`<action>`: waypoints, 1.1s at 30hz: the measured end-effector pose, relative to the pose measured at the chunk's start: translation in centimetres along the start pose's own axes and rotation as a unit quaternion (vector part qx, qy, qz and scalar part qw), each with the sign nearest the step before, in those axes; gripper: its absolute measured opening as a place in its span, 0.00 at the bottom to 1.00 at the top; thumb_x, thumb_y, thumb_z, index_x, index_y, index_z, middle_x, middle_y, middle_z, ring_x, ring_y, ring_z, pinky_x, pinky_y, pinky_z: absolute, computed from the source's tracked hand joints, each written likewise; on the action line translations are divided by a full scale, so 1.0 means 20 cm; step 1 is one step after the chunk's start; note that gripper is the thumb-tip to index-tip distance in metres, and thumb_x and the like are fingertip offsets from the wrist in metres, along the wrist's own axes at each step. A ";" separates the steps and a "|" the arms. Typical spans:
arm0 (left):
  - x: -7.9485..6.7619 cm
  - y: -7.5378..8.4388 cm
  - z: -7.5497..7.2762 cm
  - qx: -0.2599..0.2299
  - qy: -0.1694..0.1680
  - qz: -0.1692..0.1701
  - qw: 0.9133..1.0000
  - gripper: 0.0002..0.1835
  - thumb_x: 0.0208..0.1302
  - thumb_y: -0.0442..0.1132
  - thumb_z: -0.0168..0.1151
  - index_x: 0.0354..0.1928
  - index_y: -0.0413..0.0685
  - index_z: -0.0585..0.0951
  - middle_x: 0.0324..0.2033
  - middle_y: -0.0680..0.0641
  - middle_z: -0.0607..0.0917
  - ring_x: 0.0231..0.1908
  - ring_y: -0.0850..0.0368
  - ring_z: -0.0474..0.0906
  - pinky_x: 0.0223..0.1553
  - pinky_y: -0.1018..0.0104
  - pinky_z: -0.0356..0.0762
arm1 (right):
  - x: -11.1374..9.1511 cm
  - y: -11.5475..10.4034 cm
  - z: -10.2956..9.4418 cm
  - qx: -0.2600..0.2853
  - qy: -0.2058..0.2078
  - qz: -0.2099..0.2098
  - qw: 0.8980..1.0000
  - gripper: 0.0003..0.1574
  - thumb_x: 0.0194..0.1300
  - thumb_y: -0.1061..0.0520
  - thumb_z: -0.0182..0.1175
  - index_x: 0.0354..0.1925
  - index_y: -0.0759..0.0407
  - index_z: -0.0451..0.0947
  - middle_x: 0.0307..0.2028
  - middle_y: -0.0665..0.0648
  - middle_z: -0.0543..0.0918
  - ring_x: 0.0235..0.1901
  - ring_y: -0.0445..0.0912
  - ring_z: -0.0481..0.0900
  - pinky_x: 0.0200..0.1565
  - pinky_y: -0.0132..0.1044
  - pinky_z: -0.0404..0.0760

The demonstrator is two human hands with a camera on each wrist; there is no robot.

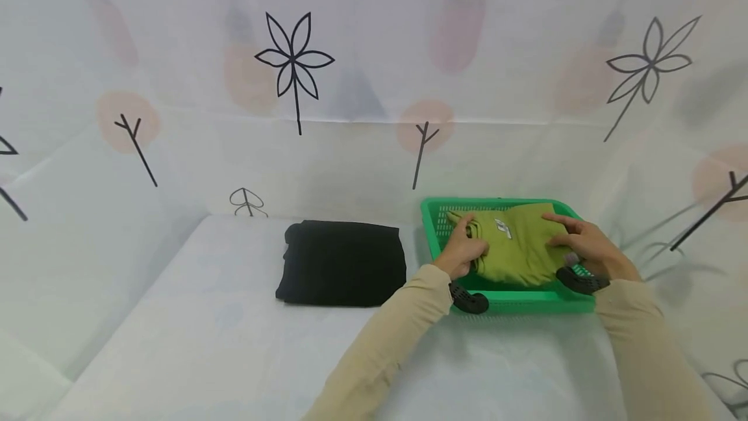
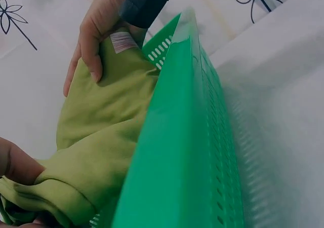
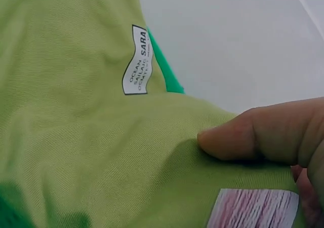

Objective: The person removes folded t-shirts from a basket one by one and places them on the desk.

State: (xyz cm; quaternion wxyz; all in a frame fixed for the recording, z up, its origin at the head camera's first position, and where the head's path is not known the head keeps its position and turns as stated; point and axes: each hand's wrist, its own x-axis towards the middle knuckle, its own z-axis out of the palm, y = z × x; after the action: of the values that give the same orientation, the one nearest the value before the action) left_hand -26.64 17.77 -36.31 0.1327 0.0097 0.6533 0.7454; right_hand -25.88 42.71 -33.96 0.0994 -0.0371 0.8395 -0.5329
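Note:
A folded lime-green garment (image 1: pixel 517 249) lies in a green plastic basket (image 1: pixel 532 302) in the head view. My left hand (image 1: pixel 461 253) pinches its layered left edge, thumb on top; in the left wrist view those folds bunch between thumb and fingers. At the opposite edge my right hand (image 1: pixel 590 247) holds the cloth. Its thumb (image 3: pixel 230 139) presses on the fabric in the right wrist view, with part of another finger showing underneath. A white printed label (image 3: pixel 137 61) and a pinkish striped patch (image 3: pixel 255 207) show on the garment.
A folded black cloth (image 1: pixel 345 265) lies on the white-covered table (image 1: pixel 234 356), left of the basket. Behind the table hangs a white sheet (image 1: pixel 362 161) with flower and twig drawings. The basket's perforated walls surround the green garment.

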 end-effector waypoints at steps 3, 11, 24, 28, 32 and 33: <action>-0.01 0.01 -0.01 0.000 -0.003 0.000 1.000 0.43 0.54 0.16 0.54 0.70 0.59 0.65 0.67 0.41 0.63 0.15 0.57 0.48 0.26 0.58 0.57 | -0.01 0.00 0.00 0.013 -0.003 0.002 1.000 0.43 0.71 0.62 0.55 0.77 0.51 0.47 0.71 0.78 0.41 0.36 0.39 0.73 0.30 0.34 0.76; -0.05 0.04 -0.04 -0.032 -0.025 0.019 0.999 0.42 0.53 0.16 0.54 0.69 0.58 0.67 0.67 0.42 0.62 0.24 0.54 0.62 0.28 0.58 0.61 | -0.06 -0.04 0.01 0.027 0.015 -0.016 0.999 0.43 0.71 0.59 0.57 0.76 0.45 0.50 0.74 0.66 0.28 0.57 0.40 0.64 0.40 0.25 0.74; -0.11 0.12 -0.08 -0.046 -0.042 0.028 0.998 0.43 0.50 0.15 0.55 0.67 0.59 0.69 0.63 0.45 0.65 0.36 0.52 0.68 0.36 0.58 0.65 | -0.15 -0.09 0.06 0.112 0.056 -0.044 0.991 0.43 0.69 0.60 0.59 0.75 0.45 0.54 0.75 0.49 0.34 0.70 0.39 0.38 0.45 0.18 0.66; -0.14 0.14 -0.10 -0.059 -0.060 0.035 0.996 0.43 0.49 0.15 0.55 0.66 0.59 0.70 0.61 0.45 0.66 0.44 0.51 0.69 0.39 0.57 0.66 | -0.18 -0.10 0.07 0.173 0.066 -0.058 0.981 0.40 0.68 0.65 0.60 0.73 0.45 0.60 0.75 0.46 0.38 0.60 0.33 0.54 0.41 0.18 0.69; -0.16 0.15 -0.13 -0.069 -0.079 0.040 0.994 0.43 0.50 0.15 0.54 0.66 0.61 0.69 0.61 0.47 0.65 0.47 0.52 0.68 0.43 0.58 0.66 | -0.20 -0.12 0.09 0.193 0.074 -0.069 0.976 0.40 0.67 0.66 0.60 0.72 0.46 0.63 0.75 0.46 0.41 0.58 0.30 0.55 0.43 0.18 0.70; -0.16 0.15 -0.14 -0.068 -0.083 0.040 0.993 0.43 0.50 0.15 0.54 0.66 0.61 0.69 0.62 0.47 0.64 0.47 0.52 0.68 0.43 0.58 0.66 | -0.20 -0.13 0.09 0.196 0.075 -0.067 0.975 0.39 0.67 0.66 0.60 0.72 0.46 0.63 0.75 0.46 0.42 0.57 0.31 0.57 0.43 0.19 0.71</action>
State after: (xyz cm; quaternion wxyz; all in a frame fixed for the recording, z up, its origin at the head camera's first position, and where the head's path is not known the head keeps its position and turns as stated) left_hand -24.61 14.03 -33.21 0.1568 0.0884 0.5866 0.7897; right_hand -21.66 40.73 -31.81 0.0056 -0.0328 0.7195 -0.6937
